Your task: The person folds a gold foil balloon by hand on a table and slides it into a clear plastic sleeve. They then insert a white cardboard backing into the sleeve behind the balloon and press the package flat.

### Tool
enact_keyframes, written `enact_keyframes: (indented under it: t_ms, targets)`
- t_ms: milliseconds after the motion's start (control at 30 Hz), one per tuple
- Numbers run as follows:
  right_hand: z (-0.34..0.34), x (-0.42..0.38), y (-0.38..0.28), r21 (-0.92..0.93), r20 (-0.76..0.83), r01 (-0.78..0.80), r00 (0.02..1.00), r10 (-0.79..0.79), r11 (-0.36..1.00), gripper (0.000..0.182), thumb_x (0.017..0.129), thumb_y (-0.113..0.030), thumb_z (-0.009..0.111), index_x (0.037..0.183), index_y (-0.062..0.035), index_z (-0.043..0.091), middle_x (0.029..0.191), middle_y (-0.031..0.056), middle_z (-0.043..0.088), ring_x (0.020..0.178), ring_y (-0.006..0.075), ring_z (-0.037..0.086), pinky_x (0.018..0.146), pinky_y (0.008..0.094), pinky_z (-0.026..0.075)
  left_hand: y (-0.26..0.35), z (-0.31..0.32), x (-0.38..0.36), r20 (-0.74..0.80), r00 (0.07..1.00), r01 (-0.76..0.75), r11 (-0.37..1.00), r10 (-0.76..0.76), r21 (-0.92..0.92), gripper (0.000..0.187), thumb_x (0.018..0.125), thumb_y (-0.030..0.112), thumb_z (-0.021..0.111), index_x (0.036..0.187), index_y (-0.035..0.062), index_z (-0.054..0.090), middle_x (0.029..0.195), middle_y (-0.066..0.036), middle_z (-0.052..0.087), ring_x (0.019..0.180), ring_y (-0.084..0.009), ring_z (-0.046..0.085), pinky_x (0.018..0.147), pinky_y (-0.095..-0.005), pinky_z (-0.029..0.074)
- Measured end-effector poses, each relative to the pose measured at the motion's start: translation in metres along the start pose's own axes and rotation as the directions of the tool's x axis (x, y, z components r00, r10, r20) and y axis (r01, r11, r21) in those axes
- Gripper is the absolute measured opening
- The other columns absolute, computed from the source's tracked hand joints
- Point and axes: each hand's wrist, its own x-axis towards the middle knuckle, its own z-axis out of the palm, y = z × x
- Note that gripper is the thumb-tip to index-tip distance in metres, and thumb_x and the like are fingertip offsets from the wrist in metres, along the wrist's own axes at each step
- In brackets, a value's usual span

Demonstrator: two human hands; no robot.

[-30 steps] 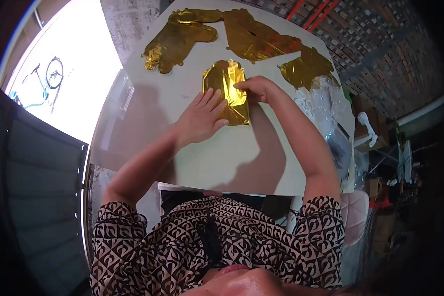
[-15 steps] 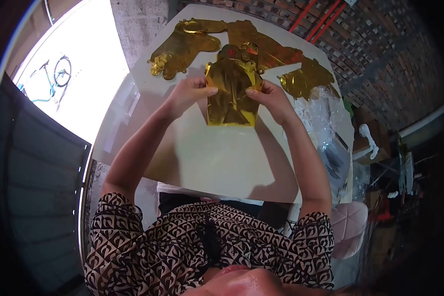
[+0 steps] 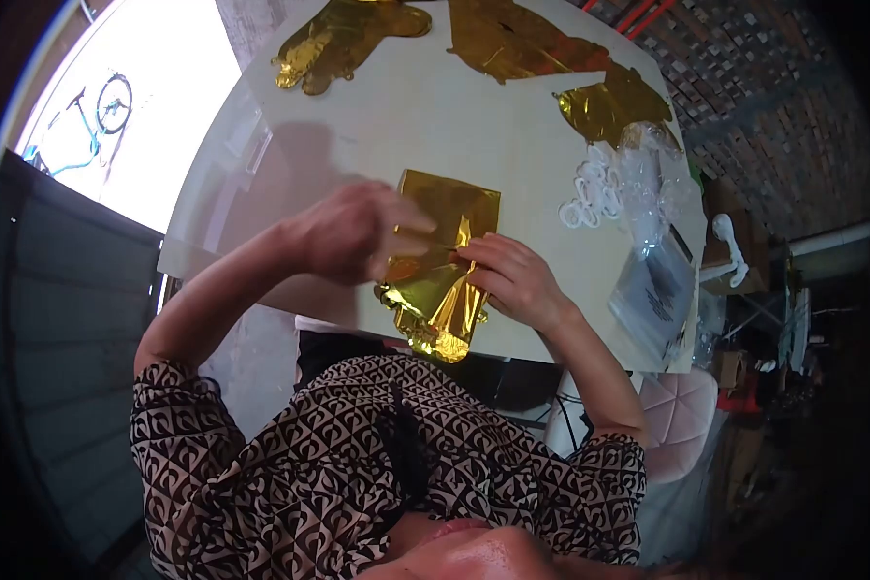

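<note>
A gold foil balloon (image 3: 445,198), flat and partly folded, lies near the front edge of the table. Its crumpled, lobed end (image 3: 440,338) points toward me and hangs at the edge. My right hand (image 3: 520,275) grips the balloon's right side, fingertips pressed on a shiny raised fold. Blurred by motion, my left hand (image 3: 358,232) is over the balloon's left side, its fingers stretched toward the middle and apart.
More flat gold foil balloons (image 3: 343,43) lie along the far side of the table (image 3: 532,135). At the right are white looped pieces (image 3: 590,193), crumpled clear plastic (image 3: 648,159) and a clear bag with dark print (image 3: 655,290). A pink quilted seat (image 3: 679,420) stands beside the table.
The balloon has come down toward me and been turned, its lobed end now facing me. My left hand has let go of its edge; my right hand has moved down with it.
</note>
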Motion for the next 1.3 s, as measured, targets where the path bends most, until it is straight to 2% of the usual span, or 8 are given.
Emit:
enact_keyframes:
  t_ms: [67,167,233,567,867,1033,1233,1300]
  targets:
    - [0.001,0.000,0.003,0.023,0.011,-0.004,1.000,0.004,1.000,0.019,0.076,-0.007,0.077,0.091,-0.0096,0.067,0.121,0.0068,0.068,0.113,0.0286,0.065,0.101,0.0446,0.053,-0.006,0.003,0.024,0.062,0.994,0.092,0.992,-0.087,-0.085,0.036,0.091,0.016,0.063,0.127,0.0134,0.064,0.144,-0.008,0.055,0.135,-0.0256,0.050,0.110,-0.0447,0.043]
    - [0.003,-0.002,0.003,0.042,0.026,-0.010,1.000,0.009,0.999,0.022,0.075,-0.006,0.078,0.092,-0.0103,0.066,0.119,0.0061,0.069,0.111,0.0285,0.066,0.100,0.0442,0.054,-0.017,0.024,0.057,-0.019,1.000,0.021,0.997,-0.019,0.080,0.040,0.096,0.022,0.060,0.135,0.0109,0.060,0.150,-0.012,0.051,0.143,-0.0298,0.044,0.119,-0.0469,0.034]
    - [0.001,0.001,0.001,0.061,0.022,-0.013,1.000,0.012,0.998,0.021,0.076,-0.007,0.077,0.093,-0.0107,0.066,0.119,0.0055,0.069,0.110,0.0280,0.067,0.100,0.0436,0.054,-0.021,0.033,0.067,0.234,0.970,0.045,0.997,-0.059,0.063,0.051,0.102,0.030,0.051,0.150,0.0136,0.045,0.162,-0.012,0.034,0.151,-0.0301,0.029,0.126,-0.0488,0.020]
    - [-0.018,-0.006,-0.014,-0.057,0.115,0.040,0.993,-0.033,0.998,0.033,0.077,-0.007,0.076,0.109,-0.0115,0.075,0.119,0.0054,0.072,0.115,0.0224,0.067,0.106,0.0413,0.052,-0.024,0.061,0.054,0.238,0.969,0.038,0.994,-0.062,0.104,0.053,0.105,0.038,0.046,0.153,0.0166,0.042,0.166,-0.009,0.027,0.155,-0.0274,0.018,0.128,-0.0474,0.011]
    - [-0.002,-0.022,-0.024,0.053,0.045,-0.130,0.991,0.128,0.990,0.030,0.076,-0.009,0.081,0.106,-0.0110,0.075,0.116,0.0037,0.074,0.114,0.0206,0.069,0.107,0.0412,0.050,-0.022,0.060,0.053,0.175,0.983,0.034,0.996,-0.047,0.079,0.054,0.103,0.036,0.051,0.152,0.0168,0.043,0.165,-0.009,0.027,0.155,-0.0276,0.020,0.127,-0.0495,0.013]
    - [0.000,-0.021,-0.029,0.108,0.030,-0.236,0.972,0.234,0.966,0.030,0.076,-0.007,0.081,0.105,-0.0113,0.075,0.114,0.0042,0.075,0.114,0.0218,0.069,0.109,0.0438,0.049,-0.014,0.035,0.046,-0.176,0.984,0.031,0.999,-0.038,-0.041,0.049,0.095,0.033,0.062,0.138,0.0096,0.058,0.147,-0.013,0.053,0.136,-0.0312,0.050,0.116,-0.0492,0.035]
    - [-0.004,-0.024,-0.029,0.204,0.051,-0.306,0.952,0.302,0.930,0.034,0.073,-0.002,0.078,0.106,-0.0111,0.074,0.113,0.0053,0.075,0.114,0.0236,0.070,0.111,0.0458,0.047,0.022,-0.013,-0.015,0.128,0.982,0.163,0.969,-0.141,-0.185,0.045,0.082,0.011,0.065,0.127,0.0062,0.064,0.123,-0.011,0.066,0.106,-0.0292,0.062,0.094,-0.0426,0.048]
    - [-0.003,-0.027,-0.023,0.233,0.040,-0.324,0.945,0.324,0.917,0.034,0.073,0.000,0.077,0.106,-0.0108,0.074,0.113,0.0057,0.075,0.113,0.0240,0.070,0.111,0.0463,0.046,0.042,0.005,-0.022,0.062,0.977,0.210,0.972,-0.204,-0.105,0.048,0.078,0.009,0.067,0.126,0.0066,0.065,0.120,-0.010,0.066,0.103,-0.0278,0.062,0.090,-0.0412,0.049]
